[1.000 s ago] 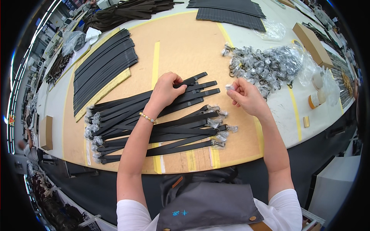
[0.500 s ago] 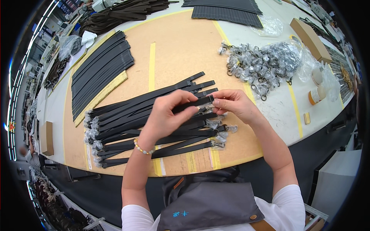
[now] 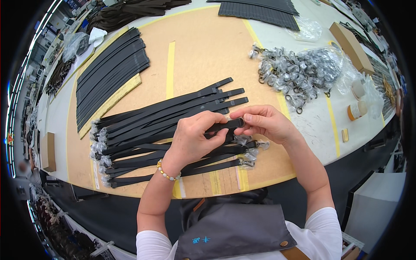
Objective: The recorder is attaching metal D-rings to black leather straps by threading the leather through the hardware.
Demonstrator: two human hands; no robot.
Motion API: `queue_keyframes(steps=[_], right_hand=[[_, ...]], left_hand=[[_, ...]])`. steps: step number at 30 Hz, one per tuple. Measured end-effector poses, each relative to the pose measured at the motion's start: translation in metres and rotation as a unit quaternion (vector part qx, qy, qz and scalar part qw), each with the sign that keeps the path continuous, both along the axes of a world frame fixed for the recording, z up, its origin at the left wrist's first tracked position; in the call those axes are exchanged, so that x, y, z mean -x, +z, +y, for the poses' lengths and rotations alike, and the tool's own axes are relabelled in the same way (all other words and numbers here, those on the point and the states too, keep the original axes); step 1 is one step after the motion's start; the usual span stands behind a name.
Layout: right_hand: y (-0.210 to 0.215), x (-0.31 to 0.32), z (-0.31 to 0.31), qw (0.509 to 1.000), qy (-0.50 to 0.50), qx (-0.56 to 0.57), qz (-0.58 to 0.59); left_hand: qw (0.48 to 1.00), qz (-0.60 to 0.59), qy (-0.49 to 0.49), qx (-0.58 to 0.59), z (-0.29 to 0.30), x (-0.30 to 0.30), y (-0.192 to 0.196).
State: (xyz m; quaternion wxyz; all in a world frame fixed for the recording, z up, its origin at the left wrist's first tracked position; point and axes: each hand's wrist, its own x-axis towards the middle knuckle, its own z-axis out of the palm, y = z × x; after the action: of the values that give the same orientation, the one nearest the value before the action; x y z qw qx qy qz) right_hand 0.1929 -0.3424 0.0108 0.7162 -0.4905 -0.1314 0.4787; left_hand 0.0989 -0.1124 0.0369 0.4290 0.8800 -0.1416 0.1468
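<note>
Between the thumb and fingers of my left hand (image 3: 195,135) is a black strap (image 3: 226,125), raised above the others. My right hand (image 3: 266,123) pinches the strap's right end, which looks bent round; whether a metal part sits in it is hidden by the fingers. Beneath both hands lies a row of black straps (image 3: 151,116), side by side. Plastic-wrapped metal fittings (image 3: 100,145) line their left ends. At the right ends of the nearer straps are metal snap hooks (image 3: 247,163), some in clear wrapping.
Wrapped hooks are heaped in a pile (image 3: 299,71) at the right. Stacked black straps (image 3: 115,71) lie at the left beside a yellow bar (image 3: 110,106); another strap stack (image 3: 258,14) is at the back. A cardboard box (image 3: 352,48) and an amber jar (image 3: 356,110) stand far right.
Both hands have come slightly lower, and my left hand has shifted right along the strap. The strap's end now shows a rounded bend by my right fingers.
</note>
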Motion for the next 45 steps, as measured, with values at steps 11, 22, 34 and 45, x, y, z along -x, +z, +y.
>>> queue_keyframes(steps=[11, 22, 34, 45], right_hand=[[0.001, 0.008, 0.003, 0.996, -0.025, -0.070, 0.052], [-0.016, 0.017, 0.017, 0.980, -0.014, -0.183, -0.075], [0.004, 0.035, 0.011, 0.971, 0.013, 0.095, -0.218], [0.004, 0.031, 0.012, 0.993, 0.006, 0.051, -0.102]], left_hand=[[0.991, 0.089, 0.010, 0.096, -0.002, 0.009, 0.003], [0.984, 0.090, -0.021, 0.152, -0.004, 0.017, 0.010], [0.999, -0.002, -0.038, 0.023, -0.015, 0.017, -0.004], [0.993, 0.107, -0.045, 0.037, -0.007, 0.015, 0.000]])
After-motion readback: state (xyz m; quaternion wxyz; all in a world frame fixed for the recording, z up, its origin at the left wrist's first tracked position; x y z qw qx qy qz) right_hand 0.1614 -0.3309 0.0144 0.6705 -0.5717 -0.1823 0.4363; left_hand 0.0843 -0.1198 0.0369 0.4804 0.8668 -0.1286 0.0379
